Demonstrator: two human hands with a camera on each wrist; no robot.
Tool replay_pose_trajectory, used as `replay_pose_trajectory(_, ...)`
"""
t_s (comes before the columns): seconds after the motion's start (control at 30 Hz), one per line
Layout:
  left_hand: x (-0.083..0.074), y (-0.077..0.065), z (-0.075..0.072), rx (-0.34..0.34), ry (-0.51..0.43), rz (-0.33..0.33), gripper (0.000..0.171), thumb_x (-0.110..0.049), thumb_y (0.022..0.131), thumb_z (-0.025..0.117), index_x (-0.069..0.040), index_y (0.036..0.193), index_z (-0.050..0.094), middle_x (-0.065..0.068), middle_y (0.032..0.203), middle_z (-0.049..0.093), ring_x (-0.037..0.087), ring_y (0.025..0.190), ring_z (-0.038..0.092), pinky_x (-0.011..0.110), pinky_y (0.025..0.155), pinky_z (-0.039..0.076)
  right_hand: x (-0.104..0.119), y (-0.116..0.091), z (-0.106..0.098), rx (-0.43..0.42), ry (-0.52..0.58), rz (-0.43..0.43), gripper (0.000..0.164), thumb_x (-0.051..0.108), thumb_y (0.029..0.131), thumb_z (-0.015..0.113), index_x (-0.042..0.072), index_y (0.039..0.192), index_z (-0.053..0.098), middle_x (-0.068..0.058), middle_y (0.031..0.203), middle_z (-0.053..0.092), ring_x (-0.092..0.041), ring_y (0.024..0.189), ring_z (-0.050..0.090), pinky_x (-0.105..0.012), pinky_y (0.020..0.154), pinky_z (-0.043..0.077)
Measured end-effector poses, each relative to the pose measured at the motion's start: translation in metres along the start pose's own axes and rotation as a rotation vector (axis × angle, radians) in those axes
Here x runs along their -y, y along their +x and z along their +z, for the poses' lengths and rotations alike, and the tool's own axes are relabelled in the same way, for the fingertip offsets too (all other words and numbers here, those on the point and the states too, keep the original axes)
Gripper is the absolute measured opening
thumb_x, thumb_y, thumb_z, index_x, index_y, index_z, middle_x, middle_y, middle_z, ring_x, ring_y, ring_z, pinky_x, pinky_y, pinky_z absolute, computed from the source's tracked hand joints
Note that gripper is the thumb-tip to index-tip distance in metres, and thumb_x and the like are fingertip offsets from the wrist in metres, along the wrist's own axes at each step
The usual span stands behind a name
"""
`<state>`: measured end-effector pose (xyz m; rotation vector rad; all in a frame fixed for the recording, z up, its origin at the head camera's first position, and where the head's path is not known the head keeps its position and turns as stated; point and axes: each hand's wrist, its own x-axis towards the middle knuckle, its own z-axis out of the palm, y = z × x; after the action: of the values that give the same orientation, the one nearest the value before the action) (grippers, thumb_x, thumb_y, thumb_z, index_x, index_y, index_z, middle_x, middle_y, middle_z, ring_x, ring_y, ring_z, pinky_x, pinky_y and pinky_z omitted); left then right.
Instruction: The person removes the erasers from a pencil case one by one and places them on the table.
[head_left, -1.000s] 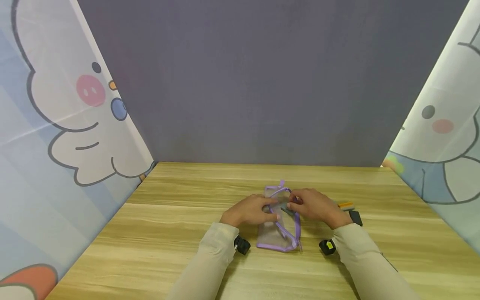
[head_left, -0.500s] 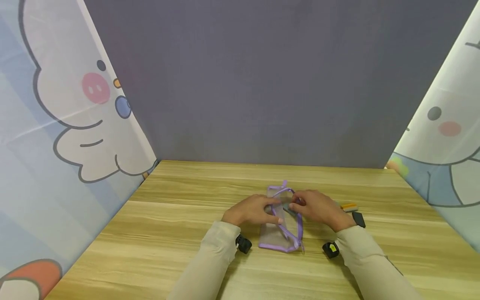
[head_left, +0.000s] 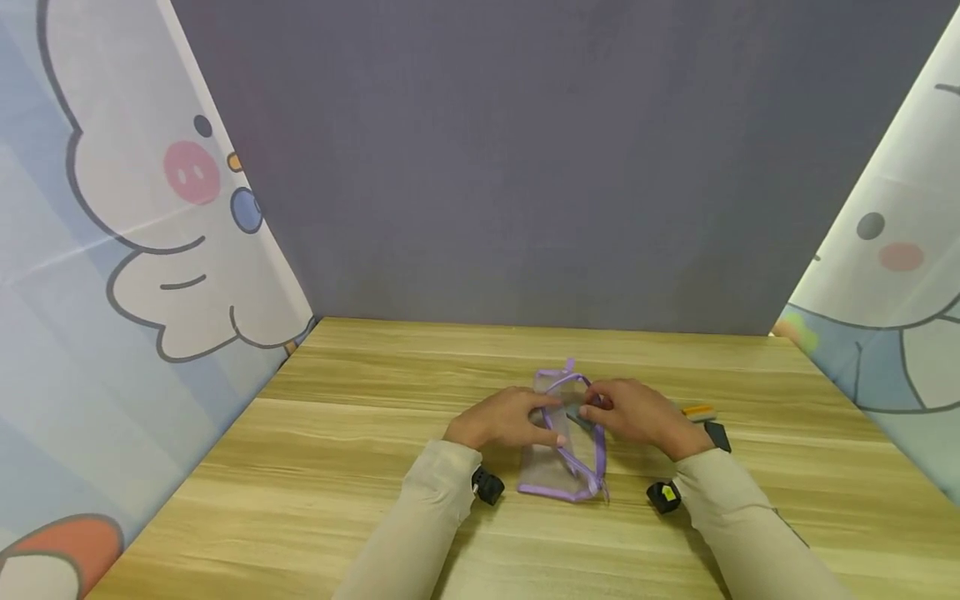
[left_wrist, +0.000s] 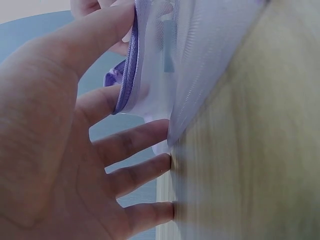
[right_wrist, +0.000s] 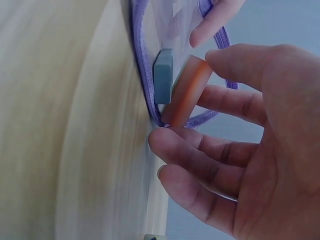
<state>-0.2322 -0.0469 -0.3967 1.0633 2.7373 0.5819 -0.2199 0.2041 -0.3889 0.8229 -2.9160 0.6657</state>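
Observation:
A see-through mesh pouch [head_left: 546, 473] with purple zipper trim lies on the table, its mouth spread wide. My left hand [head_left: 506, 418] touches the left zipper edge; thumb and index finger stay apart there, nearly straight, as the left wrist view shows. The other left fingertips [left_wrist: 162, 212] touch the tabletop. In the right wrist view, my right hand [right_wrist: 255, 125] pinches a small orange-and-pale block [right_wrist: 187, 92], eraser-like, at the pouch mouth. Next to it, a grey-green block [right_wrist: 163, 77] sits in the pouch against the trim.
Beyond the right wrist lies another orange-and-grey piece [head_left: 699, 412] on the wooden table [head_left: 360, 433]. A thin dark object [head_left: 791, 527] shows partly behind the right forearm. A grey panel [head_left: 480, 167] stands at the back, with printed cloth [head_left: 135, 292] on both sides.
The head view has shifted slightly. Both hands hold nearly the same pose at the pouch mouth throughout.

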Motion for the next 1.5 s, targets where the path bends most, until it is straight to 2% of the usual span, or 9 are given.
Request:
replay_pose_trajectory(0.23, -0.0017, -0.0007, -0.0048, -0.001, 0.000, -0.004, 0.070, -0.061, 0.089, 0.066, -0.022, 0.146, 0.055, -0.004, 0.148, 0.051, 0.016, 0.133, 0.049, 0.034, 0.108, 0.040, 0.0022, 0.0017, -0.0011, 0.007, -0.014, -0.019, 0.028, 0.031, 0.099, 0.065, 0.009, 0.114, 0.072, 0.005, 0.089, 0.065, -0.007, 0.071, 0.056, -0.034, 0.065, 0.049)
replay_pose_trajectory(0.7, -0.0049, -0.0028, -0.0021, 0.017, -0.005, -0.026, 0.070, -0.062, 0.089, 0.066, -0.025, 0.147, 0.054, -0.004, 0.148, 0.051, 0.016, 0.134, 0.047, 0.035, 0.108, 0.040, 0.0002, -0.0047, 0.0012, 0.010, 0.056, 0.056, 0.028, 0.035, 0.099, 0.065, 0.011, 0.113, 0.070, 0.006, 0.086, 0.065, -0.008, 0.068, 0.057, -0.033, 0.060, 0.049)
replay_pose_trajectory(1.0, -0.0021, -0.0018, -0.0018, 0.002, -0.004, -0.017, 0.070, -0.062, 0.089, 0.066, -0.023, 0.146, 0.055, -0.005, 0.147, 0.052, 0.014, 0.133, 0.048, 0.032, 0.107, 0.040, 0.0032, -0.0048, -0.0017, -0.011, 0.075, 0.034, 0.028, 0.036, 0.099, 0.065, 0.011, 0.112, 0.068, 0.004, 0.087, 0.067, -0.007, 0.067, 0.058, -0.032, 0.060, 0.049)
replay_pose_trajectory(1.5, -0.0022, -0.0011, -0.0012, 0.004, -0.006, -0.005, 0.069, -0.061, 0.089, 0.066, -0.022, 0.146, 0.056, -0.004, 0.146, 0.053, 0.014, 0.131, 0.049, 0.032, 0.106, 0.041, 0.0007, -0.0073, -0.0024, -0.021, 0.077, 0.067, 0.033, 0.040, 0.098, 0.065, 0.011, 0.114, 0.065, 0.003, 0.092, 0.068, -0.007, 0.073, 0.060, -0.035, 0.065, 0.052)
